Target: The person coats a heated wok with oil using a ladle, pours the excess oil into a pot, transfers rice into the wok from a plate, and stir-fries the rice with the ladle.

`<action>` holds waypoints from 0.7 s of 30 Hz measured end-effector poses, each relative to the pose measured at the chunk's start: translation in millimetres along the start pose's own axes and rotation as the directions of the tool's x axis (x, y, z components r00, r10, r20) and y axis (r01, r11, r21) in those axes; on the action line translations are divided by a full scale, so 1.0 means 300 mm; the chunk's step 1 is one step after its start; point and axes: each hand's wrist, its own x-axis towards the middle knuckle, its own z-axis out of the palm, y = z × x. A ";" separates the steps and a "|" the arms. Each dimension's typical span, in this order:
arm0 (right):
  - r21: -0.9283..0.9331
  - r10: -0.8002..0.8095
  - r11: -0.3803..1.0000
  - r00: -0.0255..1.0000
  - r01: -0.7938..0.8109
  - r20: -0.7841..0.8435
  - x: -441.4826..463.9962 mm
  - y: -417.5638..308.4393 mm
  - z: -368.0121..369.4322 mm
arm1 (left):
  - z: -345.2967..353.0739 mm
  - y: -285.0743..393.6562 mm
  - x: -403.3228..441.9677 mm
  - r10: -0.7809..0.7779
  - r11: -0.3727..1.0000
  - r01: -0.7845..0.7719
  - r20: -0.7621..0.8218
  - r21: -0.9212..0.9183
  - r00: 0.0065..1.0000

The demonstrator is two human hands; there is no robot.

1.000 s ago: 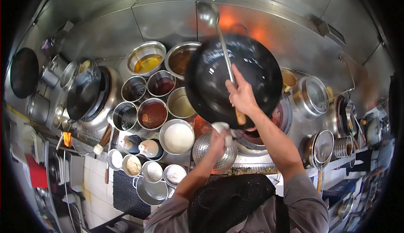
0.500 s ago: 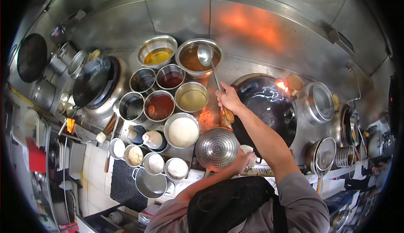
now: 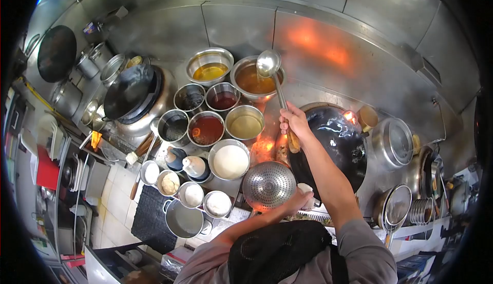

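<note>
My right hand [image 3: 295, 122] is wrapped around the wooden-ended handle of a steel ladle [image 3: 268, 64]. The ladle's bowl hangs over the right side of a metal bowl of brown liquid [image 3: 257, 82], and a thin drip seems to fall from it. A large black wok [image 3: 334, 150] sits on the burner beneath my right forearm, its inside dark and glossy. At the wok's near edge my left hand [image 3: 299, 200] is closed on a white cloth [image 3: 306, 195]; whether it also grips the wok is hidden. Just left of that hand lies a perforated strainer [image 3: 269, 185].
Flame [image 3: 350, 117] shows at the wok's far rim. Left of it stand several metal pots of sauces, including a red sauce pot [image 3: 206, 129], and a bowl of yellow oil [image 3: 209, 68]. A second wok [image 3: 129, 93] is further left; strainers [image 3: 398, 205] are at right.
The ladle has risen and shifted slightly right relative to the bowl of brown liquid. My left hand stays at the wok's near edge. The whole view has shifted and tilted a little.
</note>
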 end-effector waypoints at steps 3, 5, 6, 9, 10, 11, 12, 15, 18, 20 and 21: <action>0.058 -0.012 0.998 1.000 0.011 0.028 -0.021 -0.034 -0.002 | -0.041 -0.031 0.023 -0.100 0.995 0.098 0.061 0.035 0.993; 0.077 -0.038 0.996 0.999 0.036 0.032 -0.040 -0.051 0.003 | -0.054 -0.069 0.034 -0.103 0.993 0.096 0.122 0.062 0.987; 0.081 -0.040 0.996 0.999 0.038 0.032 -0.047 -0.059 0.003 | -0.045 -0.081 0.036 -0.064 0.994 0.058 0.063 0.088 0.996; 0.085 -0.045 0.996 0.998 0.041 0.046 -0.063 -0.067 -0.001 | -0.040 -0.096 0.036 -0.037 0.993 0.039 -0.014 0.107 0.999; 0.076 -0.050 0.996 0.997 0.046 0.053 -0.067 -0.069 -0.004 | -0.038 -0.098 0.033 -0.051 0.994 0.053 -0.030 0.096 0.998; 0.066 -0.057 0.996 0.996 0.053 0.062 -0.071 -0.071 -0.005 | -0.038 -0.112 0.035 -0.048 0.994 0.051 -0.034 0.099 0.998; 0.069 -0.058 0.996 0.996 0.054 0.067 -0.065 -0.064 -0.010 | -0.038 -0.125 0.039 0.019 0.990 -0.008 -0.075 0.141 0.997; -0.007 -0.083 0.996 0.995 0.084 0.057 -0.055 -0.025 -0.041 | -0.018 -0.111 0.021 0.050 0.984 -0.023 -0.150 0.179 0.987; 0.002 -0.095 0.995 0.995 0.095 0.032 -0.113 -0.014 -0.102 | 0.034 -0.047 -0.027 -0.059 0.985 0.081 -0.142 0.152 0.988; 0.216 -0.114 0.972 0.991 0.097 0.066 -0.213 -0.021 -0.197 | 0.069 -0.126 -0.014 0.006 0.983 0.059 -0.348 0.175 0.938; 0.280 -0.102 0.958 0.989 0.068 0.110 -0.301 -0.044 -0.247 | 0.081 -0.164 -0.008 -0.030 0.993 0.064 -0.307 0.099 0.951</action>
